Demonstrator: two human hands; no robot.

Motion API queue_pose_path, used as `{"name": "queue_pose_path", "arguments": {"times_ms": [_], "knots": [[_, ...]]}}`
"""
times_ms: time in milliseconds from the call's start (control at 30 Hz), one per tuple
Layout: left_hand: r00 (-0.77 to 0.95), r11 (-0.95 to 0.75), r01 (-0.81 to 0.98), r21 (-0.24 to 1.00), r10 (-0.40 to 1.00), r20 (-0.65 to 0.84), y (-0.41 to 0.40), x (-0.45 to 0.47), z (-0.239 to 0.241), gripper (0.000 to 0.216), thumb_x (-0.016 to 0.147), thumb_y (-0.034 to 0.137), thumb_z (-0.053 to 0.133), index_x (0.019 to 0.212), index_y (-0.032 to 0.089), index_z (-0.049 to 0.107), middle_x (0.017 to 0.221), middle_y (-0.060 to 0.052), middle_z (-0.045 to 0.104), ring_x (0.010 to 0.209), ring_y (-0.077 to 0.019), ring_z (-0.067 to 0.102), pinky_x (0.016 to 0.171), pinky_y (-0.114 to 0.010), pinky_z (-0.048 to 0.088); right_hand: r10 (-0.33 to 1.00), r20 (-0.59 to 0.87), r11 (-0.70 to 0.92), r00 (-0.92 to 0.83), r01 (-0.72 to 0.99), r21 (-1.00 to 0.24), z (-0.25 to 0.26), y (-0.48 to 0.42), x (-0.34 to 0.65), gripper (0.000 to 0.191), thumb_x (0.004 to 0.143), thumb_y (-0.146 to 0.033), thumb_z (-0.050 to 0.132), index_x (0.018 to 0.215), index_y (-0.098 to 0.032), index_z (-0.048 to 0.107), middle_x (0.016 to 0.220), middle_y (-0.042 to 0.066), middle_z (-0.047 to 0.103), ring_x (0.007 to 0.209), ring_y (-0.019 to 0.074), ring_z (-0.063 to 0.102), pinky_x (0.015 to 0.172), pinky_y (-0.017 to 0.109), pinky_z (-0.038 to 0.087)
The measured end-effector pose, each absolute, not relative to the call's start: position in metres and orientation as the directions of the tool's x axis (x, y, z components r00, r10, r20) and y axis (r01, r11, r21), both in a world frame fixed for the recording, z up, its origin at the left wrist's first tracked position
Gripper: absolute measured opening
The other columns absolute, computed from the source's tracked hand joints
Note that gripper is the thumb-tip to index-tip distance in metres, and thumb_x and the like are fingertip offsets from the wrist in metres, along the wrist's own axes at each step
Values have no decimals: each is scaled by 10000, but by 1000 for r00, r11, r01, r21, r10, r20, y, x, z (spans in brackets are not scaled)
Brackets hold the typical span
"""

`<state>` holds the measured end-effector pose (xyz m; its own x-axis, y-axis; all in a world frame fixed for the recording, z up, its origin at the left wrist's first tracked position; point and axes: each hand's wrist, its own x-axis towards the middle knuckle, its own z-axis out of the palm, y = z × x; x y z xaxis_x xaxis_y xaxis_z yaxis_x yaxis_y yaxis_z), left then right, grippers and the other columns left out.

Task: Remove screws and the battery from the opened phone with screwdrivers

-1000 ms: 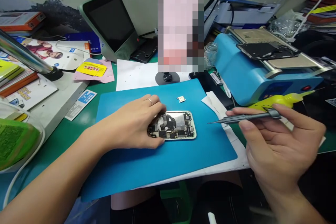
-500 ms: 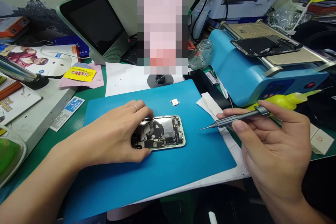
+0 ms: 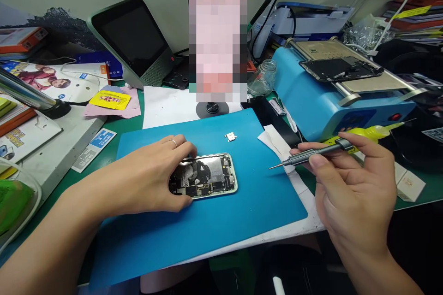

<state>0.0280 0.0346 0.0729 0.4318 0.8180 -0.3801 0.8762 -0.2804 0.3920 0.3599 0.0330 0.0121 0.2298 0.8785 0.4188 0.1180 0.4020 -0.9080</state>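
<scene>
The right hand (image 3: 349, 193) pinched a slim screwdriver (image 3: 311, 156) between thumb and fingers, its tip hovering right of the opened phone (image 3: 207, 177). The left hand (image 3: 155, 175) clasped the phone's left end, pressing it onto the blue mat (image 3: 242, 212).

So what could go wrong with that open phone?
The screwdriver in the right hand has a sharp tip aimed at the opened phone; a slip might scratch its bare circuits. The left hand only pins one end, so it could slide on the blue mat. The loose tiny metal part could get knocked away.
</scene>
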Motion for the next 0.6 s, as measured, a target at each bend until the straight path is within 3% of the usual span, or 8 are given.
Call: {"name": "queue_pose_path", "arguments": {"times_ms": [233, 400, 600], "knots": [[471, -303, 846, 438, 809, -351, 36, 28, 74, 499, 811, 503, 767, 1220, 250, 632, 1147, -66, 646, 967, -265, 647, 767, -373, 535, 897, 366, 352, 246, 100, -931, 9, 34, 362, 504, 846, -334, 898, 1284, -283, 656, 933, 4, 837, 876, 190, 841, 726, 258, 706], [472, -300, 848, 438, 803, -363, 37, 29, 75, 543, 810, 517, 764, 1250, 228, 631, 1167, -77, 643, 979, -266, 640, 785, -379, 521, 909, 320, 306, 267, 96, -947, 8, 34, 363, 569, 831, -380, 913, 1321, -262, 647, 978, 31, 842, 975, 200, 841, 775, 266, 711], [472, -302, 847, 437, 805, -359, 37, 30, 73, 511, 804, 498, 759, 1217, 233, 614, 1166, -63, 620, 1014, -268, 620, 820, -391, 498, 926, 254, 236, 280, 96, -967, 14, 30, 358, 566, 847, -417, 898, 1347, -303, 656, 1028, 19, 842, 962, 170, 832, 797, 231, 699]]}}
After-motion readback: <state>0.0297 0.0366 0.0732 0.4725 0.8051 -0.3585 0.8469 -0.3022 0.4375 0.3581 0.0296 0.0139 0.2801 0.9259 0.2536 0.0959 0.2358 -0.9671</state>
